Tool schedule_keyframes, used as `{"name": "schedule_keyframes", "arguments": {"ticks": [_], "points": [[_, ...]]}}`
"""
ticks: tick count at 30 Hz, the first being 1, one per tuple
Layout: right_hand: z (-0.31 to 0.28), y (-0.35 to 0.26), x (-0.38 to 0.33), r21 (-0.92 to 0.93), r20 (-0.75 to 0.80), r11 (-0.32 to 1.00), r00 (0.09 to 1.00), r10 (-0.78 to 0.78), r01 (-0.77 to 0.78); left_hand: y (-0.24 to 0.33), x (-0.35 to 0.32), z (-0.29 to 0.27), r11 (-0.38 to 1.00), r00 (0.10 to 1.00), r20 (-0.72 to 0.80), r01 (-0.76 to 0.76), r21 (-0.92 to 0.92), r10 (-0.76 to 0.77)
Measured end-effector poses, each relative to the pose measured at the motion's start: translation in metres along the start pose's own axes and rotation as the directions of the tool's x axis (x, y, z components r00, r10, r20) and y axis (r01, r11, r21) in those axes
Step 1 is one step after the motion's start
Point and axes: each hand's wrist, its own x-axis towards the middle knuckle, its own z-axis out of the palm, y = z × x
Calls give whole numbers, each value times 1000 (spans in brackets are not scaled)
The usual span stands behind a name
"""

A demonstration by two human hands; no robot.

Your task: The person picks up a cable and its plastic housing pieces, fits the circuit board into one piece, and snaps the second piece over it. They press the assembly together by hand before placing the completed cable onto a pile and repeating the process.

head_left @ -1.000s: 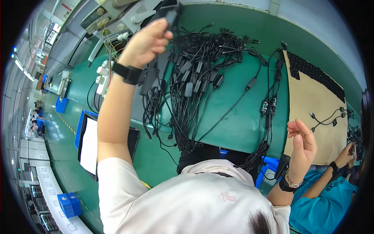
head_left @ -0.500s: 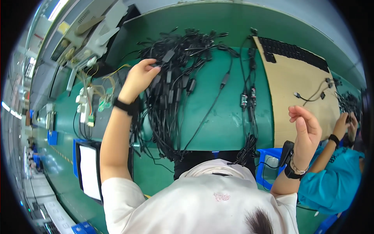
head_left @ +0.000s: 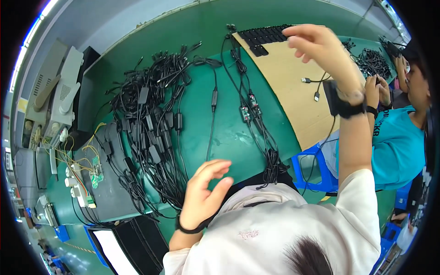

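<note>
"Many black cables [head_left: 149, 123] lie heaped at the left of the green desk [head_left: 231, 142]."

"And next, moving right?"

"The left hand [head_left: 200, 198], loosely open, looks empty; it has left that heap for the desk's near edge."

"Farther right?"

"Brown cardboard [head_left: 285, 80], with a row of black pieces [head_left: 262, 37] along its far edge. The right hand [head_left: 323, 48], half-curled and apparently empty, has moved up to that row's right end; contact I cannot tell. Work seems to have shifted from cables to cardboard."

The right hand [head_left: 321, 47] is raised near black parts [head_left: 266, 35] rowed on cardboard [head_left: 293, 87] at one o'clock; cables [head_left: 150, 122] are heaped at ten.
</note>
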Motion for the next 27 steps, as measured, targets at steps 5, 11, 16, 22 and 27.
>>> {"name": "schedule_keyframes", "arguments": {"ticks": [5, 11, 16, 22, 27], "points": [[51, 46, 29, -301, 185, 953, 979, 86, -26, -5, 2, 10, 935, 988, 36, -153, 320, 150], [81, 89, 63, -611, 138, 790, 975, 175, -55, -6, -6, 0, 967, 994, -48, -81, 242, 95], [92, 56, 56, -461, 184, 875, 981, -69, 148, 2, -15, -11, 981, 995, -98, 16, 196, 3], [113, 7, 24, -575, 453, 745, 890, -54, 338, -11, -11, -9, 895, 990, -73, -74, 439, 118], [121, 30, 18, -489, 412, 872, 883, 224, 7, -12, -15, -3, 847, 989, -98, -39, 530, 107]]}}
